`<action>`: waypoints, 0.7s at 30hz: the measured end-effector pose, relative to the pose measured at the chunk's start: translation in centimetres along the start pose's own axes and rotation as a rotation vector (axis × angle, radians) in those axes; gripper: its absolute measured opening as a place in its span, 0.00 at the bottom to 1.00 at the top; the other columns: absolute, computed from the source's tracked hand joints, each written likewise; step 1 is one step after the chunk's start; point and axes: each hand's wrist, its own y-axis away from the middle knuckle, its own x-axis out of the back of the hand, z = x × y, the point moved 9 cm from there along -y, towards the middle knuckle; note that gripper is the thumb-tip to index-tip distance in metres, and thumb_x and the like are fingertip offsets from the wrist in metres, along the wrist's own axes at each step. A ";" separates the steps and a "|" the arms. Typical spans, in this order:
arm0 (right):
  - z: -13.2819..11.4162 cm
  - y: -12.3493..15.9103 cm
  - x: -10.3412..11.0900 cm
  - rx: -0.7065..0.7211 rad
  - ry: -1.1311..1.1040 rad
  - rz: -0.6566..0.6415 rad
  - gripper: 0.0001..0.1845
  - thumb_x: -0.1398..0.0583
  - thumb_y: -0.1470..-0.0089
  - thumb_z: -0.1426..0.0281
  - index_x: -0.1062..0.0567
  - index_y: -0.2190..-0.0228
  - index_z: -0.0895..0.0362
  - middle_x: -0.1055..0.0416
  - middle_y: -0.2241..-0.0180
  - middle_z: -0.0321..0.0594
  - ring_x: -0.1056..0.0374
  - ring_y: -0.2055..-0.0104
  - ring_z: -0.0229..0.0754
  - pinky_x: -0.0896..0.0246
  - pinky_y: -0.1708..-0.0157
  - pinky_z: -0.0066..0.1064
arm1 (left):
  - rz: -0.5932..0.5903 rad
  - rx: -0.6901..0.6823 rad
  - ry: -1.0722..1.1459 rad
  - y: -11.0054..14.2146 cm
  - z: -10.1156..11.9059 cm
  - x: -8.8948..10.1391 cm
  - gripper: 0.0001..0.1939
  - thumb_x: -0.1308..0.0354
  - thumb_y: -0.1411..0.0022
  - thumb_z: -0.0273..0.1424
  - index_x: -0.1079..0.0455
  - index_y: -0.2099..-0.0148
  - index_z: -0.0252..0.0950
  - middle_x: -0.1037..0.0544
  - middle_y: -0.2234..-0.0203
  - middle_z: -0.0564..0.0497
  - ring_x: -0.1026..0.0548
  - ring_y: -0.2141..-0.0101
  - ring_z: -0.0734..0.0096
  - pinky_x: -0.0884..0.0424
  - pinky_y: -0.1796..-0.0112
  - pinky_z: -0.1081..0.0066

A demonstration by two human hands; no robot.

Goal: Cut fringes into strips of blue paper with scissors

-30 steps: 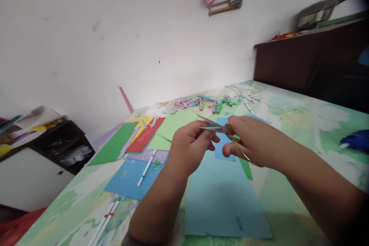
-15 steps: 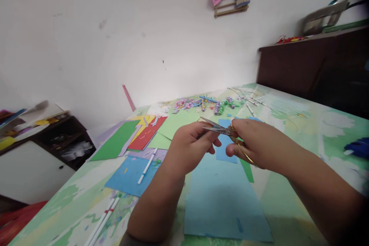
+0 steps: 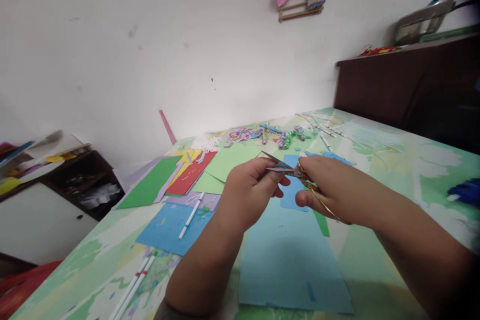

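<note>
My right hand [image 3: 333,182] grips metal scissors [image 3: 299,172] with gold-coloured handles, thumb and fingers in the loops. The blades stand apart and point left, to the fingertips of my left hand [image 3: 247,190]. Those fingers are pinched together on what looks like a small piece of blue paper [image 3: 280,164], mostly hidden by the fingers and blades. Below both hands lies a large light blue sheet [image 3: 288,265] with a small dark blue scrap [image 3: 311,291] on it. A smaller blue sheet [image 3: 293,201] lies just beyond, partly behind the scissors.
Coloured sheets, among them green [image 3: 152,182], red [image 3: 191,175] and blue [image 3: 161,227], lie to the left. White pens [image 3: 133,285] rest at the front left, another pen [image 3: 192,216] on the blue sheet. Paper curls [image 3: 283,140] and scraps [image 3: 242,135] lie near the wall.
My right hand and the scissors have shifted slightly to the right. The blades look a little wider apart. My left hand stays almost in place, moved slightly right.
</note>
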 end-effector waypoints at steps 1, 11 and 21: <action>0.0 -0.1 0.1 -0.008 0.020 0.012 0.19 0.49 0.50 0.51 0.43 0.77 0.54 0.37 0.76 0.38 0.43 0.76 0.40 0.53 0.77 0.30 | 0.005 0.003 -0.006 0.0 0.0 0.0 0.06 0.48 0.46 0.25 0.31 0.73 0.34 0.26 0.79 0.55 0.30 0.82 0.81 0.33 0.78 0.80; 0.0 -0.8 0.4 -0.016 0.090 0.051 0.19 0.46 0.51 0.52 0.37 0.77 0.55 0.33 0.76 0.40 0.38 0.75 0.42 0.54 0.81 0.29 | 0.019 0.043 -0.018 0.0 -0.2 0.3 0.07 0.47 0.47 0.26 0.32 0.75 0.34 0.26 0.81 0.55 0.30 0.82 0.80 0.34 0.80 0.79; 0.2 -0.2 0.7 -0.018 0.040 0.077 0.23 0.45 0.56 0.47 0.39 0.76 0.54 0.36 0.75 0.39 0.41 0.74 0.42 0.52 0.79 0.30 | -0.009 0.007 0.025 0.1 0.1 0.3 0.07 0.48 0.47 0.23 0.31 0.74 0.34 0.28 0.80 0.57 0.31 0.82 0.83 0.33 0.79 0.81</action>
